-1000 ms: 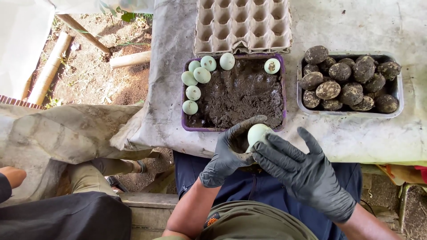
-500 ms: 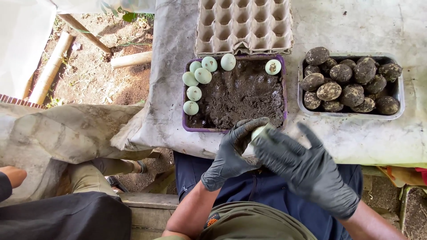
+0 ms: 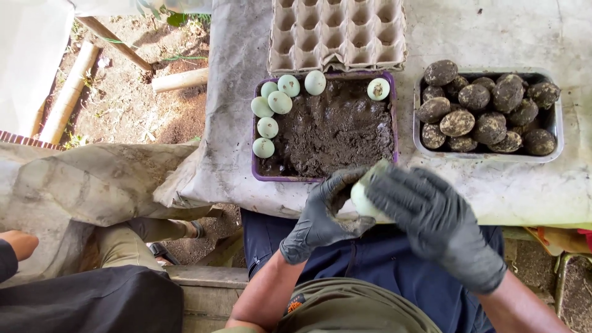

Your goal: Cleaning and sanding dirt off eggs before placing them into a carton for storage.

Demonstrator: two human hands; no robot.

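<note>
Both gloved hands close around one pale egg (image 3: pixel 364 196), held just in front of the purple tray (image 3: pixel 262 174) at the table's near edge. The left hand (image 3: pixel 320 213) cups it from below; the right hand (image 3: pixel 438 225) wraps over its top. The egg looks light, thin-shelled and easily cracked, probably slick where dark mud smears it, so a broad cradling hold along its length suits it better than a fingertip pinch. Behind the purple tray lies a grey cardboard egg carton (image 3: pixel 336 34), its cups bare. To the tray's right sits a shallow silver tray (image 3: pixel 555 148) of mud-coated eggs (image 3: pixel 487 114). No labels show anywhere.
</note>
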